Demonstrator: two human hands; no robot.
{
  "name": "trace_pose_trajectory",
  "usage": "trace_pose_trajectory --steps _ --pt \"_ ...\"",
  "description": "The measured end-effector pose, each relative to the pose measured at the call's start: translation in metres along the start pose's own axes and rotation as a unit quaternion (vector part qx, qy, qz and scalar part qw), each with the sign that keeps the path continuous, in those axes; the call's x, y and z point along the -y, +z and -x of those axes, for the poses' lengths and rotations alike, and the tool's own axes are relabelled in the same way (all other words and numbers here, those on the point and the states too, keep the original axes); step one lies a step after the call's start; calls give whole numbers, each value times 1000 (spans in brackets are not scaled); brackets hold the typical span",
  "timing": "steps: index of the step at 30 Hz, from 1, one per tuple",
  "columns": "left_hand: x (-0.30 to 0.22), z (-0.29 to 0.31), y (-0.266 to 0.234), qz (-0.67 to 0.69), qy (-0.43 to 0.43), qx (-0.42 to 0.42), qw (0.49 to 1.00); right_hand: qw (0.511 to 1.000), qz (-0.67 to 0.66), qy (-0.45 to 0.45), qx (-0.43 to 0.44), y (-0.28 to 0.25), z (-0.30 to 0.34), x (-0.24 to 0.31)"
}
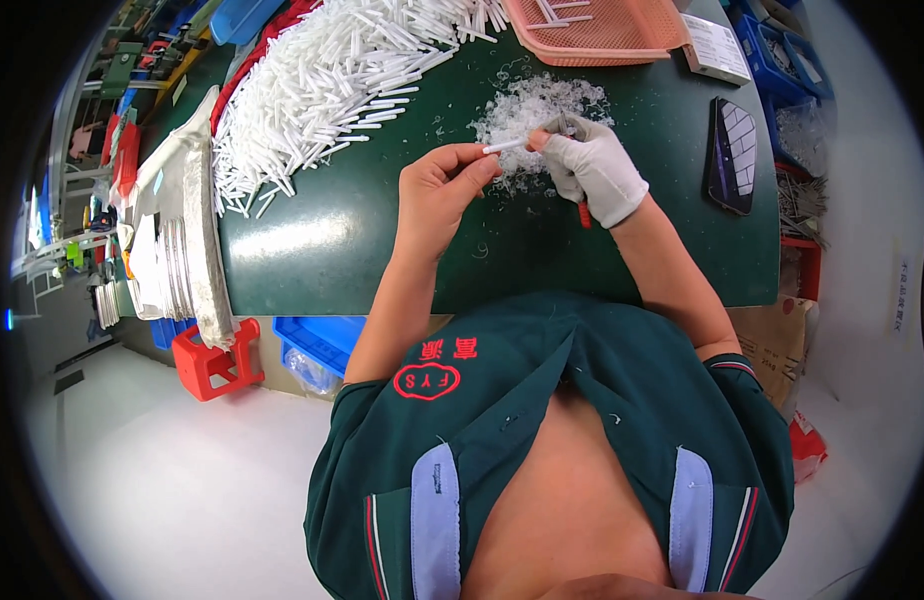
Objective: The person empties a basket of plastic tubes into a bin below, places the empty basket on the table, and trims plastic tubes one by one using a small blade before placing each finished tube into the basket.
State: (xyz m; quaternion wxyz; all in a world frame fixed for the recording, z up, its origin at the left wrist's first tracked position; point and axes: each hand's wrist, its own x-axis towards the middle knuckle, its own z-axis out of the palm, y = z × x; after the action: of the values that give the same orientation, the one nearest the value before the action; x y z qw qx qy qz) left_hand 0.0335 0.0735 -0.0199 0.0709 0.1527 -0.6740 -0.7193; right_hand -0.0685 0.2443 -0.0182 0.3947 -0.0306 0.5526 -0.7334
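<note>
A short white plastic tube (504, 147) is stretched between my hands above the green table. The thumb and forefinger of my bare left hand (444, 185) pinch its left end. My right hand (594, 165), in a white glove with bare fingertips, meets the tube's other end. In its palm sits a hand tool with a red handle (585, 214); dark metal shows by the fingers, but the glove hides most of it. Clear curly plastic shavings (522, 105) lie in a heap just behind and under my hands.
A large pile of white tubes (322, 90) covers the table's far left. At the back stands a pink basket (602, 38) with several tubes, beside a small white box (716, 50). A phone (731, 157) lies right. A red stool (218, 362) stands on the floor at left.
</note>
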Motion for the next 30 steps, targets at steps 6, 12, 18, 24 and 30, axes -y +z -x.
trace_pose_trajectory --steps 6,12,18,24,30 --pt "5 -4 -1 36 -11 -13 999 999 46 12 -4 5 2 0" --pt "5 -17 -2 97 -22 -3 995 999 41 16 1 6 2 0" --pt "-5 -33 0 150 -8 -27 988 999 46 20 20 5 2 2" --pt "-15 -62 -2 151 18 -24 988 983 181 -19 7 6 -1 -7" --pt "-28 -124 41 33 137 -7 990 928 363 -78 25 12 -2 -17"
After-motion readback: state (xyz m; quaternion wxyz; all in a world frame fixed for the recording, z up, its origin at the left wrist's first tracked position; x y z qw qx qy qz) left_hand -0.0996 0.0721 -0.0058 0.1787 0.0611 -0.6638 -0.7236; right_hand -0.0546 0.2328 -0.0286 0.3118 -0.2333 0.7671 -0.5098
